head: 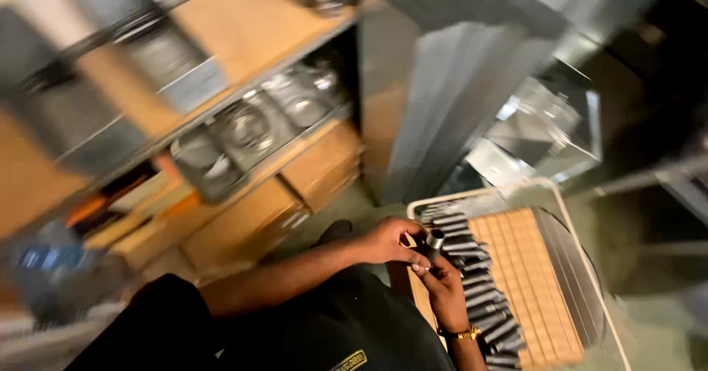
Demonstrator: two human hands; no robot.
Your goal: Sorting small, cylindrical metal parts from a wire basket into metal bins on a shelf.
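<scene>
Hands are meeting over the near left corner of a pale tray (pixel 594 268), and both are closing on one short grey metal tube (pixel 434 240). The left hand (pixel 389 240) is coming in from the shelf side with its fingers curled about the tube's upper end; the right hand (pixel 441 286), wearing a gold bracelet (pixel 463 333), is cupping the tube from below, so both grips are narrow and pinched around it. Just beyond the grip, on the side away from the body, a long row of similar grey tubes (pixel 479 297) is lying side by side along the tray's edge, and past them a tan gridded insert (pixel 527 282) is filling the tray's middle. The step in hand seems to be handling a single tube above its row. The next move is likely calling for a steady two-handed hold, keeping the tube level with its neighbours. Blurred shelving (pixel 243 105) with round metal parts is standing well off to the left.
</scene>
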